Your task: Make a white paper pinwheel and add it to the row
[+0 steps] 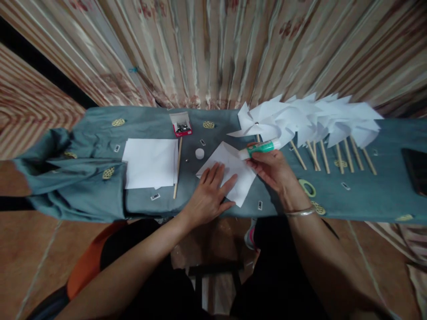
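So the two hands are well apart: the left hand [206, 194] is pressed on a white paper sheet [245, 178] with its fingers spread, and the right hand [274, 168] is closed around a green-and-white glue stick [263, 147], its white end pointing left over the sheet. Can't tell from here if the tip is touching. That sheet sits cornerwise, mid-table, bottom corner pretty near the front edge of the blue-grey cloth [143, 119], so there's little room on that side; more cloth shows between it and the back edge. Just left of it there's a white cap [199, 154] and a tiny metal pin [187, 160], then a wooden stick [178, 166] along a stack of white paper [149, 162]. Small red box [183, 129] behind those, lid up, with shiny metal bits in it. Off to the right, a pile of paper pinwheels [312, 119] overlaps along the back edge, handles toward the front, and a green tape roll [312, 187] lies beside the right wrist. Both forearms reach in from the front, wrists angled inward.
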`<state>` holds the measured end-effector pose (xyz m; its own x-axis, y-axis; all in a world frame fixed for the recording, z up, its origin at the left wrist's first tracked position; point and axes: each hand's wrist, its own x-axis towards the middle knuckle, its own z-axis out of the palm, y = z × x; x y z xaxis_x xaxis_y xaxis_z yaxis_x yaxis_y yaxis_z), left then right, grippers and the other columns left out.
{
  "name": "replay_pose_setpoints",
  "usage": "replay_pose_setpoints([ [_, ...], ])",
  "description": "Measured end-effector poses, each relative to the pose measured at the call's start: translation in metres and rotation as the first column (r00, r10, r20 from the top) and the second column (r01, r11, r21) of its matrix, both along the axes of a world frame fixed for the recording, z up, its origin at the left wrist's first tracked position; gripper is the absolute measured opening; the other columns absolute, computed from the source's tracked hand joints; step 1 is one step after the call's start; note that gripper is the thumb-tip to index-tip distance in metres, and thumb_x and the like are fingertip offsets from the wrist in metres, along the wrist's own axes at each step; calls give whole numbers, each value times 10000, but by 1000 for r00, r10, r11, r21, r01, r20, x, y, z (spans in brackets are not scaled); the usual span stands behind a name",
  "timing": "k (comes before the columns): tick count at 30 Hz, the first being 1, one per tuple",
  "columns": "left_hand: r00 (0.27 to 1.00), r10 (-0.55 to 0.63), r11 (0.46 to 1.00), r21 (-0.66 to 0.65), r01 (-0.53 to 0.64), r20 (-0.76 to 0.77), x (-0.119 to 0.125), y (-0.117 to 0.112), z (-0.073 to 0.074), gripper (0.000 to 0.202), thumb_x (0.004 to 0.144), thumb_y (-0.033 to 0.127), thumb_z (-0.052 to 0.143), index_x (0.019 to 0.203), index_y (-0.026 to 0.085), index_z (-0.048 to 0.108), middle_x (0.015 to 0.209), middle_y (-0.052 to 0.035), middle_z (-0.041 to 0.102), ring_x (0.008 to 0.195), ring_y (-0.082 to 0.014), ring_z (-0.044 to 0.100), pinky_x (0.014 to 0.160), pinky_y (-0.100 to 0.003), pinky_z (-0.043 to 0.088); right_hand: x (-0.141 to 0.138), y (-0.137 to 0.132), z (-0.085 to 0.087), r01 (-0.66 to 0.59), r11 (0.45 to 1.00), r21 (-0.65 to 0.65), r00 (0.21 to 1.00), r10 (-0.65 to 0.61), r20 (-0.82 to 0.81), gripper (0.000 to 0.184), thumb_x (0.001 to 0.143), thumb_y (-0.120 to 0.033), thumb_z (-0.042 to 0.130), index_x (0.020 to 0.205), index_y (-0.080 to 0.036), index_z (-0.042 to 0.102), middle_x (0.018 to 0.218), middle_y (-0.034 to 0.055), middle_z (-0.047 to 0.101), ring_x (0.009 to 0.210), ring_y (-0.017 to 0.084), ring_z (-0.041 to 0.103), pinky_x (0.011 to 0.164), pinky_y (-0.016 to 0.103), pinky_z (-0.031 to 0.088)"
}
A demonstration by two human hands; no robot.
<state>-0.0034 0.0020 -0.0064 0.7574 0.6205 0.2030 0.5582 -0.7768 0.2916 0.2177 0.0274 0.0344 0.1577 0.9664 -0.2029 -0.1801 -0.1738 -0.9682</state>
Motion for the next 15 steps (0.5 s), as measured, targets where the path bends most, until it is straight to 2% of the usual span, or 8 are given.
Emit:
replay_pose_setpoints([
  [5,999,-17,1000,-4,18,50,-3,1,4,742,922,602,555,1506,162,430,1599,-240,370,1541,-399,225,1178,-641,289,0,9,0,48,998,-45,994,-52,-97,183,711,-367,688,820,-234,624,771,12,726,728,175,711,777,326,628],
  [8,994,-25,999,34,22,103,-12,9,13,656,955,551,533,1475,158,460,1537,-217,466,1497,-359,337,1195,-624,276,0,13,1,73,995,-62,989,-80,-123,188,749,-411,648,802,-240,592,738,17,711,709,173,705,766,319,624],
  [10,989,21,998,63,-30,145,-19,17,20,558,987,475,511,1458,178,474,1468,-188,541,1427,-323,442,1188,-599,306,0,15,1,72,995,-62,988,-80,-133,232,745,-453,655,806,-237,598,739,21,707,691,169,695,735,310,617],
  [12,979,78,992,86,-96,188,-24,24,24,458,1003,396,501,1413,194,523,1393,-159,595,1339,-291,519,1152,-550,379,0,15,0,54,997,-52,994,-58,-95,297,718,-502,684,813,-227,623,748,28,708,674,169,682,688,306,604],
  [15,981,65,994,79,-81,184,-23,26,23,374,1000,334,509,1331,190,607,1326,-147,625,1269,-276,551,1106,-511,436,-2,13,-4,6,1000,-8,997,-5,72,372,661,-555,737,778,-214,646,736,32,706,658,175,663,642,313,578],
])
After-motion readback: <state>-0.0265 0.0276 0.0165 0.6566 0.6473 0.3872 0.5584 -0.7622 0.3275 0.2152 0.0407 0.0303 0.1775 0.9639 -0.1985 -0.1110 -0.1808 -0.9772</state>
